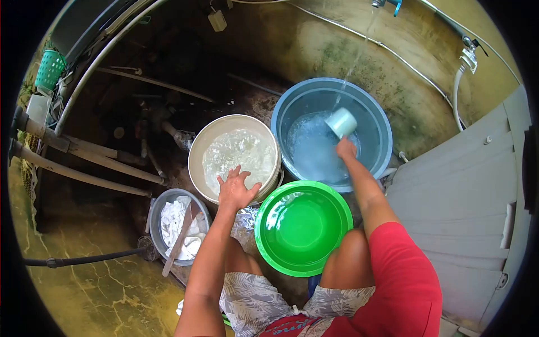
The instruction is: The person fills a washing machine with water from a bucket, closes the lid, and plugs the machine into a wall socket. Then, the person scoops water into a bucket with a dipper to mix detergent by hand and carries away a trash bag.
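Note:
My right hand [346, 148] grips a pale aqua water dipper [341, 122], tilted inside the large blue tub [383, 135]. Water lies in that tub, and a thin stream falls into it from above. Over the near rim of the cream bucket [195, 168], my left hand [237, 190] is spread with its fingers apart and nothing in it. Rippled water fills much of this bucket; I cannot tell whether the left hand touches the rim. Between my knees stands a bright green basin [303, 224] with a shiny, wet-looking inside.
At the left, a grey bucket [155, 224] holds white cloth [175, 216], with a long flat wooden stick [181, 238] across it. A blue-handled tap [387, 4] sits high on the wall. Pipes [106, 154] run along the left; a grey panel [455, 208] stands at the right.

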`<state>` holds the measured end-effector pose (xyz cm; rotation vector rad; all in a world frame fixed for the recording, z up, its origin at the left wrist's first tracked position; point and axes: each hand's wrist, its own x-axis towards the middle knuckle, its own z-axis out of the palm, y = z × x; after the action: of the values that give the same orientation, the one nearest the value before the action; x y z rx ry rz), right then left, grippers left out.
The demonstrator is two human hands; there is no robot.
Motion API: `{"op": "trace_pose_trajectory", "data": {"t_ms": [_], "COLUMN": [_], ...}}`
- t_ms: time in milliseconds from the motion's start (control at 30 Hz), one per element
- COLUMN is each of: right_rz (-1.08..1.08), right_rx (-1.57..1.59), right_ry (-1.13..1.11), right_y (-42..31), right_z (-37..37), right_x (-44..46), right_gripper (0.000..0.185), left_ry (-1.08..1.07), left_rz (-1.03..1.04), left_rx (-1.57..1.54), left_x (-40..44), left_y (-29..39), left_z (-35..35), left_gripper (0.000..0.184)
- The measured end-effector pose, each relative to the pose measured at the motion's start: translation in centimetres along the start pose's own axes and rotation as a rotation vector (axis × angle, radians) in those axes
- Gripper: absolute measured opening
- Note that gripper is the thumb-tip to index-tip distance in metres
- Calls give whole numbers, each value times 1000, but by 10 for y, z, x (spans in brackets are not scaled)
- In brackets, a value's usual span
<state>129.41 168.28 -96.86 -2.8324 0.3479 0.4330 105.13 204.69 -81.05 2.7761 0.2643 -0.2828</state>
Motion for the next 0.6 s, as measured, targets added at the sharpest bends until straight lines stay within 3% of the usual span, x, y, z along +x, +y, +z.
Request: {"op": "trace_pose_trajectory", "data": {"t_ms": [67, 133, 233, 267, 400, 500, 600], "right_rz": [27, -76, 218, 282, 375, 204, -41], "right_rx": [109, 167, 919, 1219, 1531, 1567, 1591], "right_ry": [-118, 36, -439, -473, -535, -511, -410], "right_y": [-2, -9, -33, -40, -65, -91, -114], "right_z": [25, 77, 73, 66, 23, -18, -33], "right_x": [-16, -14, -17, -26, -76, -125, -156], "right_gripper": [44, 29, 13, 3, 11, 11, 26], "left_ry": [-17, -18, -1, 1, -6, 24, 21], "left_rz": [-9, -8, 10, 11, 5, 12, -5], "left_rx": [-18, -17, 10, 17, 7, 7, 38], "left_x": [0, -1, 1, 1, 1, -1, -2], "left_y": [1, 1, -2, -1, -3, -1, -1], "left_z": [-1, -1, 1, 0, 3, 1, 0], "left_gripper": [64, 64, 63, 63, 64, 66, 70]}}
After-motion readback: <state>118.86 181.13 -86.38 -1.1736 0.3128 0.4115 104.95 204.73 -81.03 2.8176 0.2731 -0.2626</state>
